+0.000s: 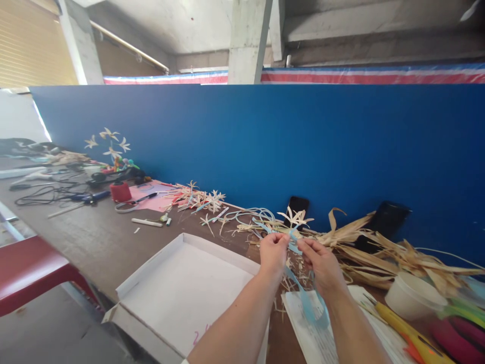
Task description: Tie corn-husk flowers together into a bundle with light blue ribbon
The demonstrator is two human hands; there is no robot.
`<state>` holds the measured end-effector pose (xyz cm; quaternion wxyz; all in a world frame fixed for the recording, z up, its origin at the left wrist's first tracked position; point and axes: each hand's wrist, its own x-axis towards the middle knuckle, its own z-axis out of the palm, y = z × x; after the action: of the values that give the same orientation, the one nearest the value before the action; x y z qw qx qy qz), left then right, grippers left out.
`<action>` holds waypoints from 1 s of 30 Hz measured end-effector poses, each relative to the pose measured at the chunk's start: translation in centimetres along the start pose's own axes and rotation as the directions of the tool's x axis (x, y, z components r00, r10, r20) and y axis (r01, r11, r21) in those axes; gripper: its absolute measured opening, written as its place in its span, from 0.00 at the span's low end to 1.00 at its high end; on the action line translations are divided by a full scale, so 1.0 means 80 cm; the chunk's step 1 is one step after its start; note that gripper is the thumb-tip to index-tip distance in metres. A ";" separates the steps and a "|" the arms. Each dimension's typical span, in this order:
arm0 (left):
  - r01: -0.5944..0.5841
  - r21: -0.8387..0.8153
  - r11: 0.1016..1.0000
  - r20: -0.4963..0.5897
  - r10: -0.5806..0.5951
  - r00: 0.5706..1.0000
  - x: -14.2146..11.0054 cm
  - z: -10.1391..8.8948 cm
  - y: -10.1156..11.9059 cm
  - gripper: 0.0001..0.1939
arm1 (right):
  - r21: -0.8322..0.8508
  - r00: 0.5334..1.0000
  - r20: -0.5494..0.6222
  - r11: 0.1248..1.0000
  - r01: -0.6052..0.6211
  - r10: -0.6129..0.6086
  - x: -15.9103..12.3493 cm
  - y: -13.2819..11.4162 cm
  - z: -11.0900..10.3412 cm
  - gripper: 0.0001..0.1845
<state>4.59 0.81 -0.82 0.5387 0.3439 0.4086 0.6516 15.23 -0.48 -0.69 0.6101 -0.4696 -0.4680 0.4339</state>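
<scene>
Over the table, my left hand [273, 251] is closed, its thumb and fingertips pinching the base of a pale straw-coloured flower [296, 217] whose pointed petals spread above the fingers. Beside it my right hand [319, 262] is also closed, pinching a light-blue tape strip [311, 309] against the flower's stem. The strip's slack hangs in a loop below the hands, over a printed paper [303, 328]. The fingers partly hide the stem, and the exact wrap cannot be made out.
A shallow white cardboard box [189, 288] lies left of my arms. Dried husks [364, 242], a white cup [415, 296] and a yellow-handled tool [413, 333] are on the right. More straw flowers [212, 199] lie behind the box. A blue partition [246, 141] stands along the table's back.
</scene>
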 end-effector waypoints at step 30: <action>-0.148 0.180 0.972 -0.034 0.157 0.987 0.001 -0.003 -0.001 0.07 | -0.241 0.982 0.095 0.954 0.179 -0.160 0.003 0.000 -0.002 0.13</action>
<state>4.42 0.90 -1.00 0.4444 0.4052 0.4501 0.6601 15.42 -0.32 -0.64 0.5636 -0.4838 -0.5796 0.3352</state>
